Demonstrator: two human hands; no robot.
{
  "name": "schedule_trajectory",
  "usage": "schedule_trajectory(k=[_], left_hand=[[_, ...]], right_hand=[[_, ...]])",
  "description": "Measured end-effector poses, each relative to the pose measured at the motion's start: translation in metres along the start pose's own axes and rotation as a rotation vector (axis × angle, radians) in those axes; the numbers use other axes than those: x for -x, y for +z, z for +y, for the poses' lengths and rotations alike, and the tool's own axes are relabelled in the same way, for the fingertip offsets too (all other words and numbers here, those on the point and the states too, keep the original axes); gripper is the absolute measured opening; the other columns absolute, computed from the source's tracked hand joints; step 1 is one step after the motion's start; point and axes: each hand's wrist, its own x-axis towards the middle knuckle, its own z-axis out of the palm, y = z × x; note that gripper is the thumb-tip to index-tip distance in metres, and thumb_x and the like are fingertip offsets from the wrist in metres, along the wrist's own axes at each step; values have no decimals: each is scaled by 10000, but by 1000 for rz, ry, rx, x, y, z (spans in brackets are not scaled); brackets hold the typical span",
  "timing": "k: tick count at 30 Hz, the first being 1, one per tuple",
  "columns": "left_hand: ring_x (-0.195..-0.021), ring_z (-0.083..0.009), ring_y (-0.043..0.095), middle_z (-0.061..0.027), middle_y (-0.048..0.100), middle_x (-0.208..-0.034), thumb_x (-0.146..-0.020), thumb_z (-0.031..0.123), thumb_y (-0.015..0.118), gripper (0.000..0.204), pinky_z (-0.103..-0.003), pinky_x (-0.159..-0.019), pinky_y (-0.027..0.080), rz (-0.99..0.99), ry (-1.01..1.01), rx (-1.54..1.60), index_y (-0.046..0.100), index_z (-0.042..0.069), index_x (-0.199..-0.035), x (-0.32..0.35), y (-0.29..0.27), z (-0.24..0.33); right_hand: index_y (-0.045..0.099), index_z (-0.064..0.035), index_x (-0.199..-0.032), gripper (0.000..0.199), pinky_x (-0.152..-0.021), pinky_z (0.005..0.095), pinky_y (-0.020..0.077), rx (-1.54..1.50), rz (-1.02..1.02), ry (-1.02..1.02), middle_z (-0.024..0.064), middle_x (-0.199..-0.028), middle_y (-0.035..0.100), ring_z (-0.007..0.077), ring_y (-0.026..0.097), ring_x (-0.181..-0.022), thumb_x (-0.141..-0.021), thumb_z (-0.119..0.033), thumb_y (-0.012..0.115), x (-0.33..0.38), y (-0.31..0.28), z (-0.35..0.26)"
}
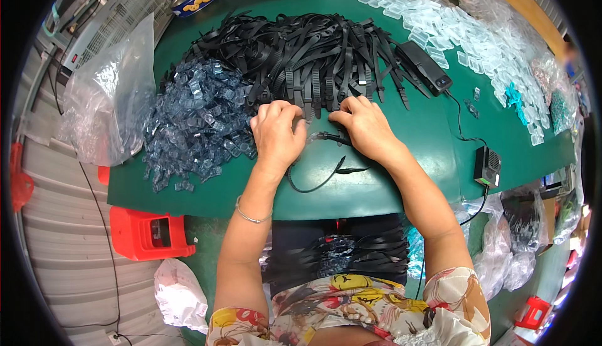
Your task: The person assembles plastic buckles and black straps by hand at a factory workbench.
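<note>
A person's two hands work close together on a green desk (389, 176); the left hand (276, 134) is curled closed, fingertips pressed down on a small clear clip (315, 136) between the hands; the right hand (365, 126) pinches the end of a black strap (326, 180), which loops back toward the person's body; just beyond both hands lies a heap of black straps (313, 54); left of the left hand spreads a pile of bluish clear clips (194, 120); beyond the right hand sit a black box (426, 65) and pale plastic pieces (483, 38).
</note>
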Motion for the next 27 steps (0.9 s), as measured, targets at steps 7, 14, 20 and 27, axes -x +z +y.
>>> schedule_trajectory(k=[7, 14, 20, 27], left_hand=[[-898, -218, 500, -11, 563, -886, -665, 177, 685, 224, -366, -758, 356, -74, 15, 38, 617, 111, -868, -1, 5, 3], [-894, -221, 498, -29, 532, -927, -702, 199, 673, 379, -371, -759, 359, -112, 56, -38, 589, 180, -1071, -9, 14, 19], [-888, -221, 492, -23, 532, -918, -721, 181, 652, 324, -370, -760, 359, -88, 123, -76, 608, 187, -1042, -8, 19, 18], [-906, -226, 510, -28, 571, -976, -714, 161, 644, 310, -370, -759, 380, -128, 74, 29, 606, 124, -1019, -6, 23, 12]], right_hand=[[638, -100, -896, 216, -741, 336, 400, 34, -17, -24, 57, -852, 523, 238, 498, -836, -720, -19, 542, -1, -3, -3], [630, -110, -842, 140, -722, 340, 393, 32, -57, -17, 58, -849, 521, 231, 508, -842, -744, -114, 531, -3, -1, 2], [617, -76, -866, 185, -716, 375, 419, -40, 19, -8, 87, -881, 521, 264, 516, -844, -705, -21, 545, -7, 6, 1], [598, -58, -988, 293, -834, 388, 429, -198, 107, 42, 135, -1074, 519, 310, 506, -997, -709, 15, 546, -12, 19, 4]])
